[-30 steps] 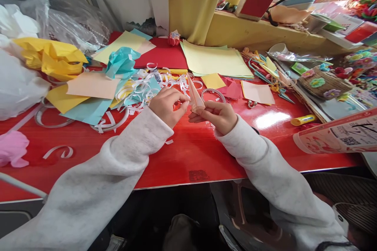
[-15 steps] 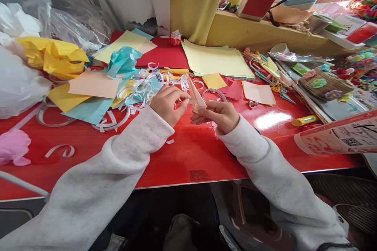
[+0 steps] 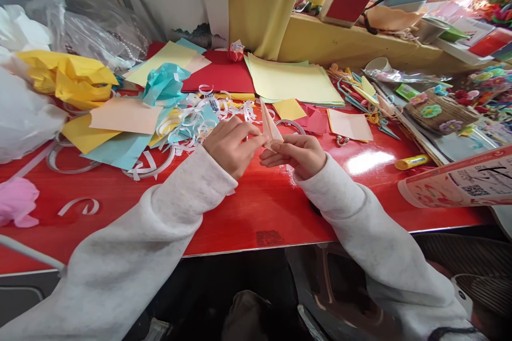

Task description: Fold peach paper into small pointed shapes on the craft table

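A peach sheet of paper, folded into a narrow pointed shape, is held up above the red table with its tip pointing away from me. My right hand grips its lower end between thumb and fingers. At the paper's left edge, my left hand has thumb and forefinger pinched together against it. The left fingertips partly cover that edge. Just behind the paper lie a yellow paper square, some red paper and a roll of tape.
Curled white strips and coloured sheets spread to the left, beside crumpled yellow paper. Pale yellow sheets lie at the back. Scissors, a glue stick and a tilted patterned cup are on the right.
My left hand has moved right and its thumb and forefinger have closed at the paper's edge. The folded paper has shifted slightly right, still in my right hand.
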Tool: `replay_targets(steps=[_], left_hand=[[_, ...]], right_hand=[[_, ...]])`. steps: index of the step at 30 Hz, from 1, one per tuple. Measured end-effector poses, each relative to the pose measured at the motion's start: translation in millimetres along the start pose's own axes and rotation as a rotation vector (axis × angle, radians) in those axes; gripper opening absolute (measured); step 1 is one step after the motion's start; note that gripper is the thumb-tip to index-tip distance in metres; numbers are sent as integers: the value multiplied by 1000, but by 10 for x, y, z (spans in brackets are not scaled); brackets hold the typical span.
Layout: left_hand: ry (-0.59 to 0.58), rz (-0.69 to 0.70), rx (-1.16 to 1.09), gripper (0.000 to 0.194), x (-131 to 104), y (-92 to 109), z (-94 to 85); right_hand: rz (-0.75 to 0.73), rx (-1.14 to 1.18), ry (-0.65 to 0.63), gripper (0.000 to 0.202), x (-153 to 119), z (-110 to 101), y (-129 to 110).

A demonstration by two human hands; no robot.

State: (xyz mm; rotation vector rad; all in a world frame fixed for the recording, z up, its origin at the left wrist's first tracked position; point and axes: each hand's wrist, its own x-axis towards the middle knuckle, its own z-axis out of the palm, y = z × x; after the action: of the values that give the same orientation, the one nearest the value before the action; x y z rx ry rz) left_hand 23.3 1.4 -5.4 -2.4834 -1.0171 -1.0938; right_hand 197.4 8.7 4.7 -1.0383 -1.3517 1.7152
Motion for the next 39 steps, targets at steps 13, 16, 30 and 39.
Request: replay_targets(steps=[13, 16, 30, 39], left_hand=[[107, 106, 144, 16, 0, -20, -10], [122, 170, 173, 15, -12, -20, 3], [31, 139, 42, 15, -51, -12, 14], [45, 132, 51, 14, -11, 7, -6]], right_hand=[[26, -41, -49, 18, 3, -36, -17], [57, -53, -100, 18, -1, -39, -14], [35, -67, -135, 14, -16, -56, -26], [33, -97, -115, 15, -32, -47, -44]])
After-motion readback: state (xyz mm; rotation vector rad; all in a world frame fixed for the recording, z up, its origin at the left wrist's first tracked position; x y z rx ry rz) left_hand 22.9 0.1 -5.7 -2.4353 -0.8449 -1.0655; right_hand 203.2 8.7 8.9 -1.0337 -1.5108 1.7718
